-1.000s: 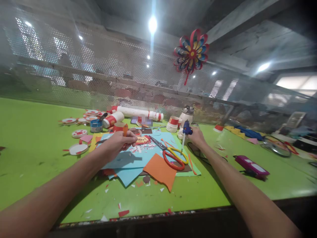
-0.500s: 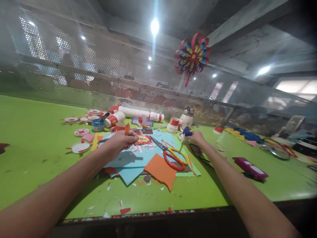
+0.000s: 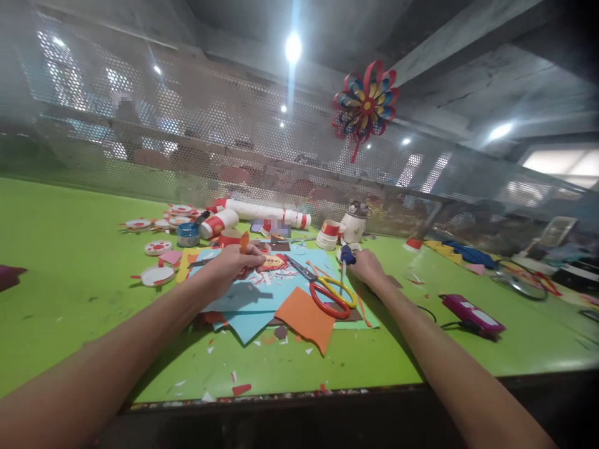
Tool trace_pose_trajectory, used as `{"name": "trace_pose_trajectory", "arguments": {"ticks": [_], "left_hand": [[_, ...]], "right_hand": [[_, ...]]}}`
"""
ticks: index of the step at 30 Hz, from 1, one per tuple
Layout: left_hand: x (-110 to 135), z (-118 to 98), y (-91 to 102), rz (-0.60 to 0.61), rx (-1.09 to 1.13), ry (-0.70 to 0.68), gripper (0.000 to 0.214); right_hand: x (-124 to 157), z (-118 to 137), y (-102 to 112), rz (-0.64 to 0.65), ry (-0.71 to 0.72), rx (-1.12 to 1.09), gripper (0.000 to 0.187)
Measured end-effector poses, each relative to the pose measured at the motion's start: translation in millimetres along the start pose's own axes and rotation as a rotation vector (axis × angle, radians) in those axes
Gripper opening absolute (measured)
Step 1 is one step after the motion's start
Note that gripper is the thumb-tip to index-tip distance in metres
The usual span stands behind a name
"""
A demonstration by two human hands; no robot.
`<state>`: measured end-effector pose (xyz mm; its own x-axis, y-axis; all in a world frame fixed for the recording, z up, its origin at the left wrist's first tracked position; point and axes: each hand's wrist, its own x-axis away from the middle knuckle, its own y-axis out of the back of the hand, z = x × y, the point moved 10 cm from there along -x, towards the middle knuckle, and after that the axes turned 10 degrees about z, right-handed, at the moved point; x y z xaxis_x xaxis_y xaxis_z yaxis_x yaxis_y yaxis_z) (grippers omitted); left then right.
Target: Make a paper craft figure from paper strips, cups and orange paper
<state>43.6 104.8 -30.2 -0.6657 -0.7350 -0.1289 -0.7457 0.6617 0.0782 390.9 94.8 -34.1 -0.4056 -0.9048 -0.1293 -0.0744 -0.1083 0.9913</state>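
My left hand pinches the left end of a small red-and-yellow paper cutout over light blue paper. An orange pointed paper piece rises behind its fingers; I cannot tell if it is held too. In my right hand is a blue glue gun with a whitish glue stick sticking out and down. Between the hands lie scissors with red and yellow handles, blades toward the cutout. Orange paper sits in front of them.
Behind stand paper cups, a bottle, a blue jar and a long white-and-red tube. Decorated paper discs lie left. A purple device with a black cable lies right. A paper flower hangs above the mesh.
My right hand has moved slightly left with the glue gun, and the glue stick now points more straight down. The cable has shifted. My left hand still pinches the cutout.
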Motion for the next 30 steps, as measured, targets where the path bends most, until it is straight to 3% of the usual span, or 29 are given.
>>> {"name": "trace_pose_trajectory", "arguments": {"ticks": [6, 11, 14, 18, 20, 24, 30], "left_hand": [[1.0, -1.0, 0.4, -0.026, 0.011, 0.012, 0.020], [1.4, -3.0, -2.9, -0.016, 0.025, 0.005, 0.017], [1.6, -2.3, -2.8, -0.019, 0.030, -0.002, 0.017], [1.5, 0.0, -4.3, 0.001, 0.025, -0.009, 0.017], [1.3, 1.1, -8.2, 0.039, 0.026, -0.005, 0.016], [2.0, 0.9, -23.3, 0.154, 0.045, 0.007, 0.014], [7.5, 5.9, -50.1, 0.301, 0.079, 0.078, 0.010]], "right_hand": [[11.9, 9.8, 7.6, -0.004, 0.049, -0.011, 0.033], [32.5, 27.2, 42.5, -0.082, 0.141, -0.087, 0.030], [54.2, 59.7, 69.8, -0.131, 0.259, -0.194, 0.022], [91.9, 120.4, 100.6, -0.155, 0.476, -0.394, 0.026], [107.5, 147.8, 109.9, -0.104, 0.627, -0.663, 0.025], [118.9, 185.2, 106.0, 0.046, 0.745, -0.882, 0.021], [124.9, 212.5, 83.0, 0.280, 0.775, -1.028, 0.017]]}}
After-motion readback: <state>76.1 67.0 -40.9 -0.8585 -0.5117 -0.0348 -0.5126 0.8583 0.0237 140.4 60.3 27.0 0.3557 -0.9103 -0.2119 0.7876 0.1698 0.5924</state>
